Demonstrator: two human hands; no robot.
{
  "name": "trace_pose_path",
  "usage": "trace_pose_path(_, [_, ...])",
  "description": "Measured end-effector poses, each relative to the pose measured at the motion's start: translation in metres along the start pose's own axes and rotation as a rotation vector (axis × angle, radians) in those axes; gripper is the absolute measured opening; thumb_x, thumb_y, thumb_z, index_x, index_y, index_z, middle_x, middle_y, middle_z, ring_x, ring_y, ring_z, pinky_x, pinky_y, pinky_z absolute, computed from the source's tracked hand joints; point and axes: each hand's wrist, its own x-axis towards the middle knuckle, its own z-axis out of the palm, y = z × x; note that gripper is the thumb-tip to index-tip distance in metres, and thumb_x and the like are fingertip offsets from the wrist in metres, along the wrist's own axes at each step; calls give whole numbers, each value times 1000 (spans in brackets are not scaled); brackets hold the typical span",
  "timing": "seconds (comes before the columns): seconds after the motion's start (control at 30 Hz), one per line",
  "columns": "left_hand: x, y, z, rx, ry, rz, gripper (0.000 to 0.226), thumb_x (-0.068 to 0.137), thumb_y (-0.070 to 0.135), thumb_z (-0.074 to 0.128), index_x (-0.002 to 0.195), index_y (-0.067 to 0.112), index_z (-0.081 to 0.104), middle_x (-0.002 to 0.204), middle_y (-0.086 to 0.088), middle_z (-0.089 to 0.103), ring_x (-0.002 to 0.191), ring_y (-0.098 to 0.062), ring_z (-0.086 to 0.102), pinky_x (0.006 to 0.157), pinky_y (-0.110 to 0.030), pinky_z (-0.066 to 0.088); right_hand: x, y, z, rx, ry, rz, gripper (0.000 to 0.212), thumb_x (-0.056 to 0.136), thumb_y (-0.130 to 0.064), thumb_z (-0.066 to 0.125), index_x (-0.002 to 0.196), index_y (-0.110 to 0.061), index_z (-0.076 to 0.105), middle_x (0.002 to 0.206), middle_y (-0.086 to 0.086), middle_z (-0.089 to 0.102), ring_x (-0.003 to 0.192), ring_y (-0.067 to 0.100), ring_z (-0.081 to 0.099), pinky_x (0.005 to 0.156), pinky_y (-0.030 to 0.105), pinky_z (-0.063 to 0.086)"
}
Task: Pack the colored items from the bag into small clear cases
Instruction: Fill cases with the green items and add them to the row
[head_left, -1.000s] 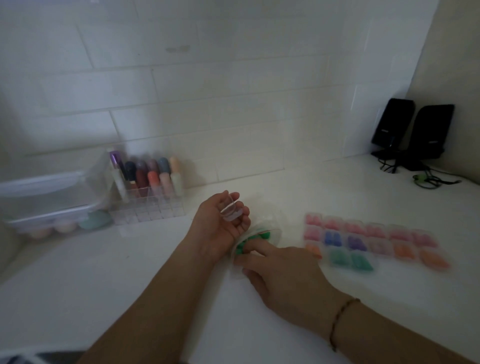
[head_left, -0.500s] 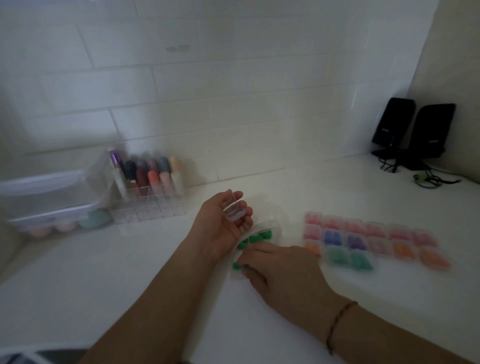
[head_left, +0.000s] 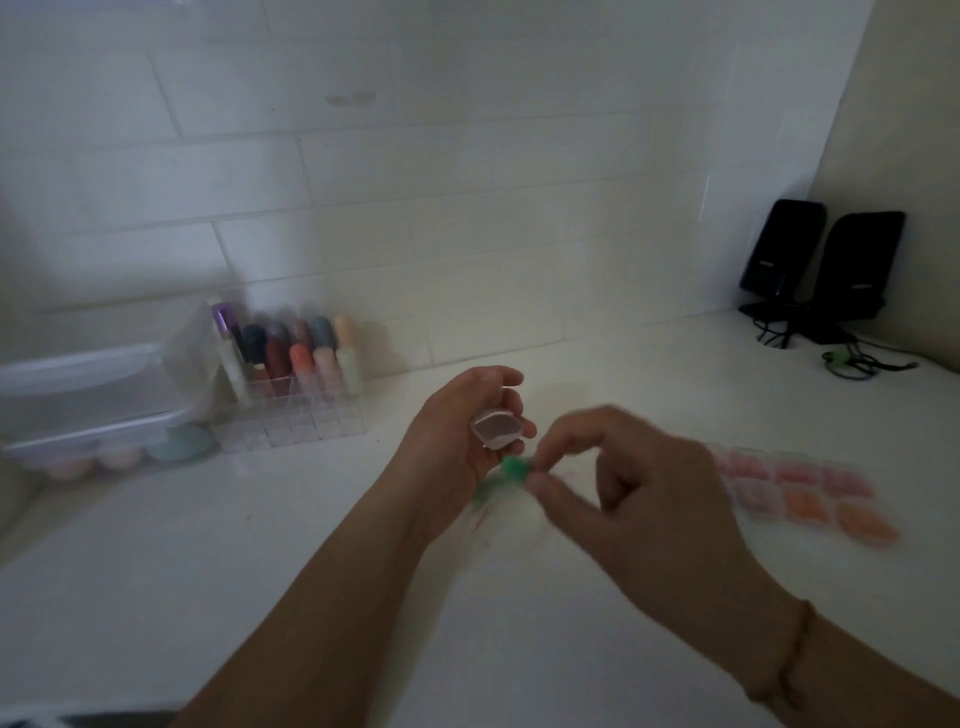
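My left hand (head_left: 457, 436) holds a small clear case (head_left: 497, 427) in its curled fingers, above the white counter. Just right of it, my right hand (head_left: 634, 493) pinches a small green item (head_left: 515, 467) between thumb and forefinger, close under the case. The clear bag with more green items (head_left: 483, 496) lies blurred on the counter beneath both hands and is mostly hidden. Rows of filled small cases (head_left: 800, 493) with pink and orange items lie on the counter to the right, partly behind my right hand.
A clear organiser with coloured tubes (head_left: 291, 384) stands at the back left beside a clear lidded box (head_left: 88, 405). Two black speakers (head_left: 821, 270) with cables sit in the far right corner. A tiled wall runs behind.
My right hand has lifted off the bag with a green item pinched in its fingers and moved up toward the case. My left hand has stayed put with the case.
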Motion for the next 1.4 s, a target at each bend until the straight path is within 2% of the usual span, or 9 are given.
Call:
trace_pose_path(0.13, [-7,-3,9,208,-113,30,29,101,28,42,97,6,61,90,-10,59,82,-21,59,80,-39,50,13,17,1,121,121,215,23,75,-17,80,78,-28,61,83,-17,70,38,6,36,41,14,31])
trace_pose_path(0.27, [-9,-4,12,286,-151,51,40,97,40,42,96,4,61,94,-14,58,89,-29,58,86,-47,50,15,23,10,1,71,269,20,74,-19,79,76,-28,62,81,-14,69,50,-7,52,50,7,33])
trace_pose_path(0.5, [-12,-3,17,199,-211,49,43,97,44,39,95,6,60,90,-19,57,79,-21,59,74,-34,46,9,19,21,-299,49,107,7,78,-36,66,75,-32,62,69,-15,62,57,2,51,54,23,43])
trace_pose_path(0.67, [-10,-3,15,69,-200,0,49,95,50,41,100,4,57,92,-16,57,75,-21,59,70,-32,48,7,22,24,-297,62,67,8,83,-36,58,80,-32,64,77,-15,62,65,3,54,57,21,47])
trace_pose_path(0.83, [-10,-7,17,12,-205,3,39,95,40,43,104,4,54,96,-9,57,81,-21,56,79,-38,40,7,24,26,-348,61,93,6,80,-32,58,81,-33,64,77,-17,61,64,1,52,57,22,48])
trace_pose_path(0.93, [-10,-5,17,10,-244,20,36,93,35,42,109,4,53,98,-13,55,89,-23,55,82,-39,37,9,28,21,-286,96,128,10,78,-27,69,78,-34,62,74,-18,59,58,-5,47,60,7,36])
trace_pose_path(1.03, [-11,-5,17,20,-249,55,36,94,32,42,112,3,52,99,-11,55,87,-23,54,79,-34,43,9,28,18,-273,87,139,11,77,-27,73,78,-35,65,75,-19,62,56,-9,47,58,4,31])
trace_pose_path(1.27, [-8,-4,15,-51,-215,62,34,96,25,48,119,0,54,105,-11,62,91,-22,62,85,-34,53,7,33,15,-278,13,-38,19,83,-34,59,98,-28,68,101,-15,61,68,-18,42,65,0,33])
trace_pose_path(1.4, [-8,-4,11,2,-225,70,36,100,26,43,126,2,50,119,-18,63,104,-30,63,97,-43,50,3,44,9,-359,-10,-100,16,85,-30,65,99,-25,69,103,-11,63,77,-7,39,71,5,36])
